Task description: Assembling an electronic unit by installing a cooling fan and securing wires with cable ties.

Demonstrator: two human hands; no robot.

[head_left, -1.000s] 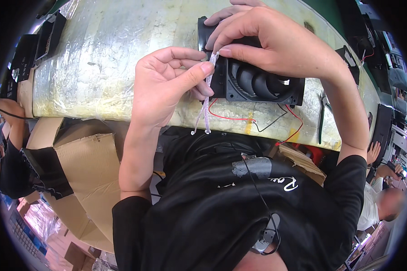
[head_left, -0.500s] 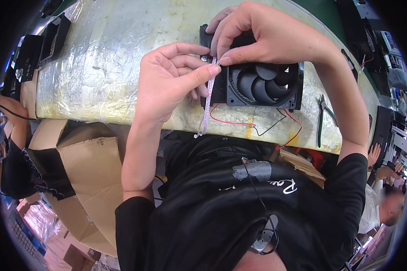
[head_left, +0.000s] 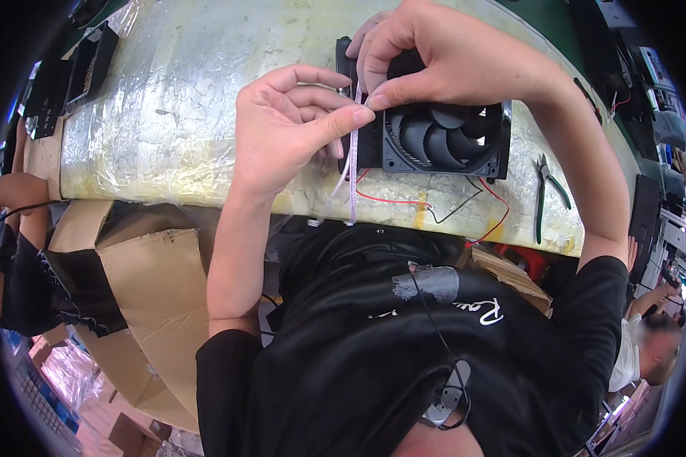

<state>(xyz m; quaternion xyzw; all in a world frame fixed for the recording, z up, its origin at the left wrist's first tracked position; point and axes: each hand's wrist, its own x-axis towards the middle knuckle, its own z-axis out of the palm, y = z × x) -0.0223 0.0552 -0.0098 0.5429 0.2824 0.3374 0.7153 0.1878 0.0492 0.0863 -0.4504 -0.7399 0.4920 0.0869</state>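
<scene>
A black square cooling fan (head_left: 443, 141) lies on the plastic-wrapped workbench (head_left: 175, 114). Red and black wires (head_left: 434, 204) trail from it along the bench's near edge. My left hand (head_left: 290, 129) pinches a thin whitish cable tie (head_left: 352, 171) between thumb and forefinger at the fan's left side; the strap hangs down past the bench edge. My right hand (head_left: 442, 53) rests over the fan's top left corner, with thumb and forefinger pinching the same tie just above my left thumb.
Green-handled pliers (head_left: 545, 190) lie on the bench right of the fan. Black trays (head_left: 72, 72) sit at the far left. A cardboard box (head_left: 145, 297) stands below the bench on my left. Other people are at the left edge (head_left: 23, 251) and lower right (head_left: 648, 343).
The view has shifted slightly. Both hands stay at the fan's left side; my fingers have closed tighter on the tie, which now hangs straighter along the fan's edge.
</scene>
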